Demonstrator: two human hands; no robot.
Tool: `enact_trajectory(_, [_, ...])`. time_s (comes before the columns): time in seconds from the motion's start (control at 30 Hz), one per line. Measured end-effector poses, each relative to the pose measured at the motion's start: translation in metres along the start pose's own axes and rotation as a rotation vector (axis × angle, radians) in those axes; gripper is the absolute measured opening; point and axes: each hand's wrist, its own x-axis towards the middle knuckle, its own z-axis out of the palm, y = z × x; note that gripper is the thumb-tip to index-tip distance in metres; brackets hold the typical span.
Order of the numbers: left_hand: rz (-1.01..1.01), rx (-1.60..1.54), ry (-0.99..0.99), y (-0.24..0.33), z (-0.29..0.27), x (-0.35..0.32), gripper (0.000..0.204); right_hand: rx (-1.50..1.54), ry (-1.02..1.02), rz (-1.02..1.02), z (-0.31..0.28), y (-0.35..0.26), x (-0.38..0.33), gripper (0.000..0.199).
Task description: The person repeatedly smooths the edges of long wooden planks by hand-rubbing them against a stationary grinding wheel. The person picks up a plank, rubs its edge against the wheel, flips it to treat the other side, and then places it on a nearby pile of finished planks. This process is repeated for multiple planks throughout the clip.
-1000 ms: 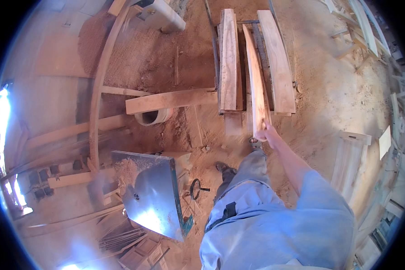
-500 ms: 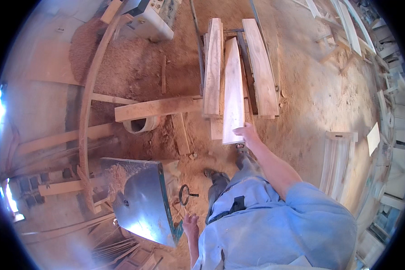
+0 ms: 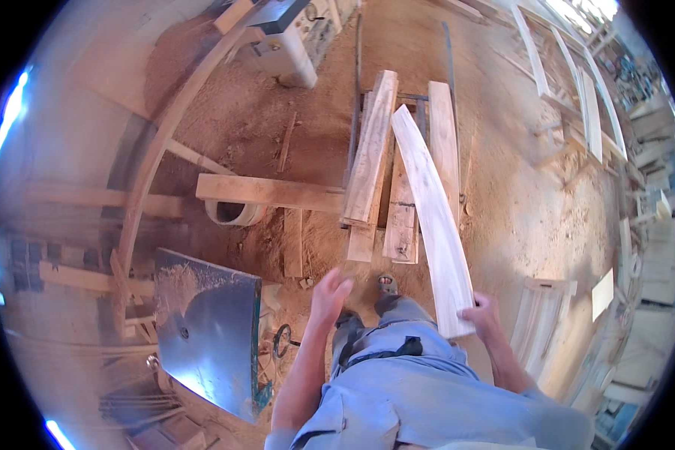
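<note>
Pale plank [image 3: 431, 217] – long, narrow, light-coloured board, smooth face, looks bowed in the wide lens; near end sits in the right hand [image 3: 484, 315], far end reaches out over the plank stack [image 3: 397, 165] ahead. Right grip is closed on the plank's near end, fingers curled round its right edge, so the board runs up and away from the hand, tilted slightly to the left at its far tip.

L to R: at far left, timber offcuts [image 3: 75, 277] lie along the floor edge. Next to them a curved wooden rib [image 3: 154, 150] arcs up toward the top. Below it a blue metal machine top [image 3: 210, 330], dusted w/ sawdust, sits low left, w/ a small black handwheel [image 3: 281, 341] just beside its right edge. A flat board [image 3: 266, 191] lies crosswise on the sawdust floor [image 3: 517, 195], its right end touching the stack; a round pipe mouth [image 3: 232, 214] shows just under it.

Left hand [image 3: 328, 292] is in mid-air near centre, grip open, fingers spread, holding nothing, well apart from the pale plank. Stack has several rougher, browner boards lying lengthwise. Right of the plank, past open sawdust, white framed panels [image 3: 544, 330] lean at the far right
</note>
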Motion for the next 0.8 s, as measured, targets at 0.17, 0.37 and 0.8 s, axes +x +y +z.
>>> enact_trajectory(0.17, [-0.006, -0.342, -0.183, 0.045, 0.085, 0.098, 0.070, -0.463, -0.067, -0.339, -0.025, -0.019, -0.048, 0.042])
enact_trajectory(0.37, [0.023, -0.651, 0.038, 0.088, 0.115, 0.103, 0.057, -0.858, -0.050, -0.794, -0.007, -0.007, -0.052, 0.061])
enact_trajectory(0.8, [0.264, -1.382, 0.263, -0.004, -0.095, 0.005, 0.046, -0.804, -0.731, -0.340, 0.083, -0.092, 0.049, 0.080])
